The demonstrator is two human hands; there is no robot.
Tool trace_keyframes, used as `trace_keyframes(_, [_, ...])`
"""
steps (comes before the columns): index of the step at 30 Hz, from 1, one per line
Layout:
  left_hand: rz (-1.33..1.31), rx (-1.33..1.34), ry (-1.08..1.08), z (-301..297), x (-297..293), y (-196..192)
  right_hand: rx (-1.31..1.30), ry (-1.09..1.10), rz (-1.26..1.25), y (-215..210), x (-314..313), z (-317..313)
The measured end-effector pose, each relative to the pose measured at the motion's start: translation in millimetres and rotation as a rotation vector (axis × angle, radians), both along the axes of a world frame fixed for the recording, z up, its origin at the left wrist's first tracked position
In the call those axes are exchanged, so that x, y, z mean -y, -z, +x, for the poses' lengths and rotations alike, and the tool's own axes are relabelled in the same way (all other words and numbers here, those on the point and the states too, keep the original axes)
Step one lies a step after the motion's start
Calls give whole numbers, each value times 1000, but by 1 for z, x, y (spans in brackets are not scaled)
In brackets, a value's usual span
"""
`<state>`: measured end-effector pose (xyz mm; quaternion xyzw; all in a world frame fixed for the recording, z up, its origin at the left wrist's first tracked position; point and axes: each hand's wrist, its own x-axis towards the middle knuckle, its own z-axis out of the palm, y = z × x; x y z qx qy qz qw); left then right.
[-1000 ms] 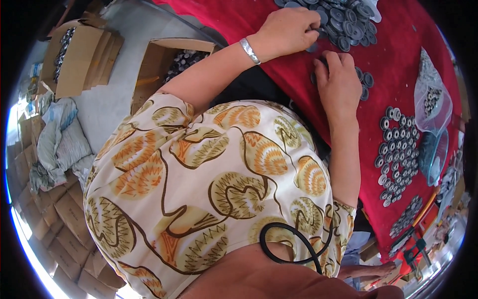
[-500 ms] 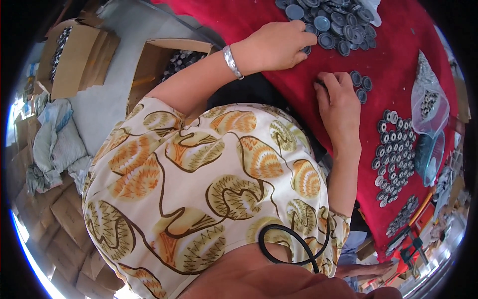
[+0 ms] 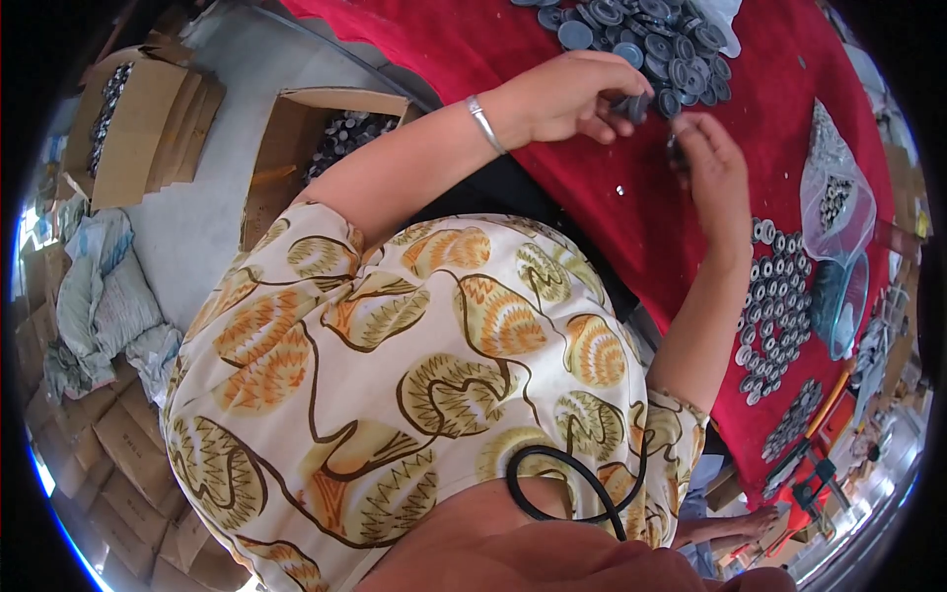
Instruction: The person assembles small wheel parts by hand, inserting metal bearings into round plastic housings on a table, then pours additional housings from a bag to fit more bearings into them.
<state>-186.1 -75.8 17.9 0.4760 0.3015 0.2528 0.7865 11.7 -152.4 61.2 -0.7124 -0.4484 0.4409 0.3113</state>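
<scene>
My left hand (image 3: pixel 577 99), with a silver bracelet at its wrist, is closed around a dark grey round disc (image 3: pixel 632 106) beside the pile. Close to it, my right hand (image 3: pixel 712 163) is curled with the fingers pinched. A dark grey piece (image 3: pixel 677 153) shows at its fingertips, mostly hidden and slightly blurred. Just beyond both hands lies a heap of grey round discs (image 3: pixel 681 59) on the red cloth (image 3: pixel 612 237). To the right of my right forearm, rows of discs with pale ring centres (image 3: pixel 774 286) are laid out.
A clear bag of small parts (image 3: pixel 834 192) and a teal plastic container (image 3: pixel 838 306) lie at the right. More grey discs (image 3: pixel 792 421) sit near a red-and-black tool (image 3: pixel 814 483). Open cartons (image 3: pixel 321 104) of parts and sacks (image 3: pixel 109 286) stand at the left.
My left hand has turned and now shows a grey disc in its fingers. My right hand has moved away from me, up to the heap. The few loose discs beside it no longer show.
</scene>
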Motion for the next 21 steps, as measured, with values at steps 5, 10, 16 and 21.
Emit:
trace_keyframes(5, [-523,390,44,20,9,-8,202,-222,419,-26,-14,-30])
trace_keyframes(10, [-572,448,-3,12,-10,6,619,-121,696,-15,-46,-5])
trace_keyframes(16, [428,23,-171,28,-62,1,820,-312,527,18,-51,26])
trace_keyframes(21, [1382,-578,-84,31,-71,-29,640,-182,210,6,-26,40])
